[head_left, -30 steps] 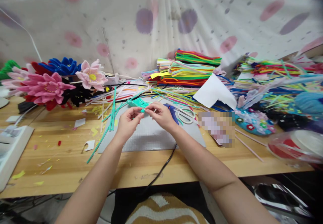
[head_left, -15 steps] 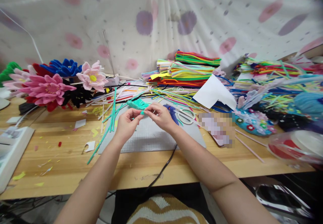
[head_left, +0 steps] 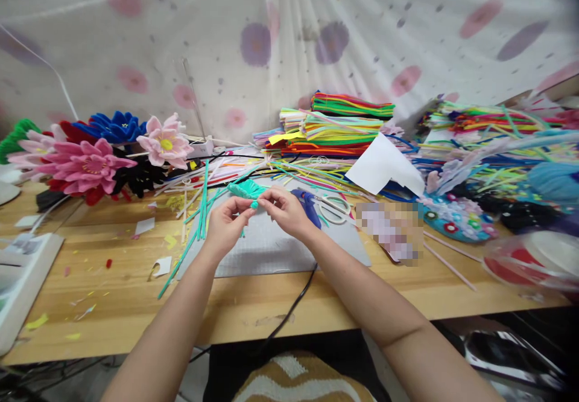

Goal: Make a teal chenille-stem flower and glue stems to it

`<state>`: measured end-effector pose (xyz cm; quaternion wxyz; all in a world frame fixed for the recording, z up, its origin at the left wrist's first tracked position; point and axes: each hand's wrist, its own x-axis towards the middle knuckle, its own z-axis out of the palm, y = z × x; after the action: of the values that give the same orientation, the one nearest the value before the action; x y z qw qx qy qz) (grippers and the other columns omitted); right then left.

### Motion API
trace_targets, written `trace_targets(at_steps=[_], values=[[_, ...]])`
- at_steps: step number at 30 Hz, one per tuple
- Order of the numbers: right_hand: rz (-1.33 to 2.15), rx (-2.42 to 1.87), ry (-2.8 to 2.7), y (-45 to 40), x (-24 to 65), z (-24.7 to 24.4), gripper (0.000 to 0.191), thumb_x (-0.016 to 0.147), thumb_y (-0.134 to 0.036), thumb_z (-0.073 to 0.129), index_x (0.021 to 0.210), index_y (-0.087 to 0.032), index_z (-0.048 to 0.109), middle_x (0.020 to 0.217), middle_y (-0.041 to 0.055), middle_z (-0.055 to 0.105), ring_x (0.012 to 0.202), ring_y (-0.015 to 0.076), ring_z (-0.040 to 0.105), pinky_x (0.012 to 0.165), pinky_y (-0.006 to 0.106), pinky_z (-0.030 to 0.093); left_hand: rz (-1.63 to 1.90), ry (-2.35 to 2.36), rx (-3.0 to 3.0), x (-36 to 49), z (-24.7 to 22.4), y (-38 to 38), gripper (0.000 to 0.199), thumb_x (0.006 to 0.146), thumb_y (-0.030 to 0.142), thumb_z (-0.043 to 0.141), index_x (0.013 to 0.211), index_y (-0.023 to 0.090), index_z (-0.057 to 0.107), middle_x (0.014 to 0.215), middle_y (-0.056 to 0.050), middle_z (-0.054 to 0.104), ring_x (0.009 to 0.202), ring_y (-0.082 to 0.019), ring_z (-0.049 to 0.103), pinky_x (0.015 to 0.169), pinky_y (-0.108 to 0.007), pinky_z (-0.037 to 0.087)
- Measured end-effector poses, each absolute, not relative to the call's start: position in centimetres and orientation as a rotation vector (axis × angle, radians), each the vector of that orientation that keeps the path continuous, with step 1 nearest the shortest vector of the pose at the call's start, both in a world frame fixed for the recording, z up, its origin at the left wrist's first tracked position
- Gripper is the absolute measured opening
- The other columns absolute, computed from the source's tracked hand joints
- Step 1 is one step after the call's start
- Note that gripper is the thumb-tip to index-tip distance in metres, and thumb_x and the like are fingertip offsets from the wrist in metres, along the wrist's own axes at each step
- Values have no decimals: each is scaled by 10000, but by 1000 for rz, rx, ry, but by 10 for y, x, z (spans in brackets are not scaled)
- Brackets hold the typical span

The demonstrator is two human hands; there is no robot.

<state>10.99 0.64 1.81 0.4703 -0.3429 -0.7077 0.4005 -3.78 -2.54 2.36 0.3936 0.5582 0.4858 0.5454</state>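
Note:
Over the grey cutting mat (head_left: 271, 257), my left hand (head_left: 225, 226) pinches a small turquoise pipe cleaner piece (head_left: 254, 204) between thumb and fingers. My right hand (head_left: 286, 212) meets it from the other side, its thumb and fingertips closed on the same piece. Just behind the fingertips lies a larger ribbed turquoise piece (head_left: 246, 188), partly covered by the hands. Several loose green pipe cleaners (head_left: 202, 209) lie left of my left hand. To the right of my right hand are a blue-handled tool (head_left: 307, 206) and white-handled scissors (head_left: 337, 209).
Fuzzy flowers (head_left: 90, 163) stand at the back left, above a white power strip (head_left: 29, 287). Stacked pipe cleaner bundles (head_left: 339, 127) fill the back. White paper (head_left: 384, 166) and a clear plastic container (head_left: 529, 263) are at right. A black cable (head_left: 289, 311) crosses the front edge.
The camera view has shifted slightly. Both hands stay together at the same spot, with the turquoise piece turned a little between the fingertips.

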Motion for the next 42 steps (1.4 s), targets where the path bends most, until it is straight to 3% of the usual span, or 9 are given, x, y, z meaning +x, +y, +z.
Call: trace_targets(at_steps=[18,22,25,28,30,33,37,42], values=[[1117,-983,-1693,-14,132,-1,237,804,-418,482,746,-188,500,651,-20,493,533,83,454,521,223,360,1382,1187,1298,-40,15,-24,232,584,285,721,762,164,634,525,28,547,416,-63,427,376,-196,303],[1134,-1279,-2098,-29,188,-11,318,786,-446,492,646,-164,531,582,-16,503,557,96,459,536,222,329,1383,1229,1271,-42,14,-22,255,587,295,717,786,154,641,563,16,567,443,-62,446,388,-185,299],[855,-1727,-2109,-30,221,-18,406,763,-536,480,602,-166,521,556,-9,488,551,113,439,521,236,298,1364,1246,1274,-41,14,-20,261,589,287,713,800,152,641,585,16,569,447,-57,441,398,-185,304],[471,-1867,-1950,-18,229,-26,408,709,-563,538,787,-164,569,744,39,567,682,158,497,591,258,354,1334,1235,1285,-38,16,-20,295,599,277,708,861,157,643,590,27,552,438,-51,425,397,-188,303],[390,-1786,-1945,-6,222,-33,459,687,-533,584,951,-158,568,924,81,580,807,187,520,675,278,390,1327,1224,1309,-36,16,-21,350,612,269,701,941,169,640,584,39,529,437,-48,416,401,-188,305],[468,-1717,-1949,10,206,-45,449,715,-480,576,1027,-156,574,1005,109,581,896,219,531,735,302,406,1328,1212,1373,-36,16,-24,363,634,265,686,984,179,645,546,54,480,444,-51,409,417,-189,316],[608,-1719,-1740,17,194,-55,353,744,-420,542,969,-156,606,905,108,618,851,235,558,718,331,417,1321,1229,1438,-40,12,-25,283,651,290,669,906,167,670,544,41,494,458,-59,425,440,-198,343],[1082,-1292,-1381,6,195,-33,371,711,-472,560,909,-159,572,769,45,609,590,122,518,574,271,414,1308,1324,1459,-42,9,-23,285,656,303,652,905,165,652,606,21,550,470,-67,459,434,-194,363]])
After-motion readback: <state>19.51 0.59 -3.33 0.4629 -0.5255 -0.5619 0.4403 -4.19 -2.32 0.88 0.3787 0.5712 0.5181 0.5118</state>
